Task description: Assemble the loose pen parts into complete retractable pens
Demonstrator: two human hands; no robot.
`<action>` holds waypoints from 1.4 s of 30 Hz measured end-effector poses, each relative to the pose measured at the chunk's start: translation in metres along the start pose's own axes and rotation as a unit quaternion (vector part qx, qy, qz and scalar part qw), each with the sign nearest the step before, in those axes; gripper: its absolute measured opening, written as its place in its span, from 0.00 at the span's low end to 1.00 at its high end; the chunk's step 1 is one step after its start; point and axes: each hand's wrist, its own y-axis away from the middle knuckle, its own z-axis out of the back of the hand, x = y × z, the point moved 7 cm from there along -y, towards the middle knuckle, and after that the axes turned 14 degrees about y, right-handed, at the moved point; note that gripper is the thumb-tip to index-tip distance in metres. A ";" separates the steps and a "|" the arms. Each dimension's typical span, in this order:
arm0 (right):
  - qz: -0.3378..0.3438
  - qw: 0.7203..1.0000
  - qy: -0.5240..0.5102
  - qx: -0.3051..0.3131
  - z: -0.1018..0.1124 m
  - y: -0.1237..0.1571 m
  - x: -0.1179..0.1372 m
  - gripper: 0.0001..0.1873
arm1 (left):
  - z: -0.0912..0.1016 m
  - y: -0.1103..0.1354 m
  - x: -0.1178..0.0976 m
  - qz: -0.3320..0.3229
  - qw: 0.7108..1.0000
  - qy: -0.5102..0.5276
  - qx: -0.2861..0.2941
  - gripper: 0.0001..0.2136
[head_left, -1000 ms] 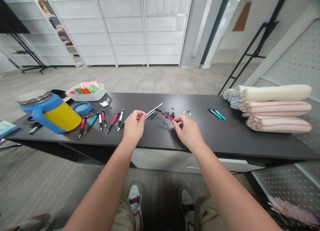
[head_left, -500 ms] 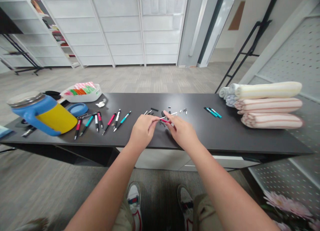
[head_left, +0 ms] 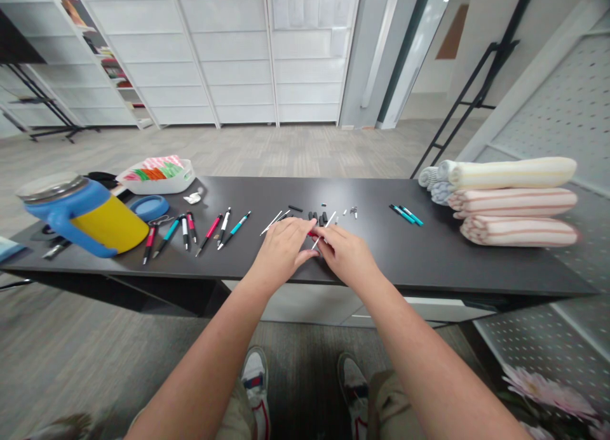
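My left hand [head_left: 284, 246] and my right hand [head_left: 347, 248] meet above the dark tabletop, fingertips almost touching. Between them shows a small piece of a red pen barrel [head_left: 313, 233], pinched by my left fingers and mostly covered. A thin white pen refill [head_left: 330, 219] slants through the fingers of my right hand, its lower end close to my left thumb. Just beyond the hands lie several short black pen grips [head_left: 319, 217]. Loose white refills [head_left: 271, 223] rest beside my left fingers, and small metallic parts [head_left: 353, 212] are past my right hand.
Several red, teal and white pens [head_left: 233, 230] lie on the left. Behind them stand a blue-yellow mug [head_left: 107, 221], a blue lid [head_left: 149, 207] and a white basket [head_left: 176, 185]. Two teal pen barrels [head_left: 406, 215] and rolled towels [head_left: 519, 202] occupy the right side of the table [head_left: 457, 262].
My hands have drawn closer together and the left has turned, covering more of the red barrel. The white refill has swung from nearly level to a steep slant.
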 end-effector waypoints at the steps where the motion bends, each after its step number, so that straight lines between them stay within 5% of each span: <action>1: 0.008 1.000 -0.008 0.000 0.000 0.000 0.001 0.14 | -0.002 0.000 0.002 0.005 1.000 -0.005 0.008 0.21; 6: 0.010 0.997 -0.063 -0.033 0.006 0.001 -0.005 0.15 | -0.009 -0.002 0.010 0.021 0.999 -0.026 0.027 0.12; 11: -0.174 0.980 -0.067 -0.074 0.009 0.002 -0.050 0.17 | -0.006 -0.005 0.016 0.067 0.997 -0.028 -0.010 0.12; 14: -0.223 0.973 -0.001 -0.056 0.003 -0.001 -0.068 0.14 | -0.003 -0.005 0.014 0.080 0.996 -0.015 -0.027 0.12; 18: -0.211 0.973 0.089 0.001 -0.010 -0.009 -0.072 0.21 | -0.002 -0.004 0.009 0.078 0.997 -0.008 -0.019 0.10; 24: -0.206 0.974 0.088 0.030 -0.016 -0.014 -0.072 0.13 | -0.003 -0.005 0.007 0.074 0.997 0.005 -0.017 0.09; 42: -0.199 0.974 0.101 0.026 -0.012 -0.008 -0.065 0.09 | -0.004 -0.005 0.010 0.081 0.996 0.025 0.001 0.07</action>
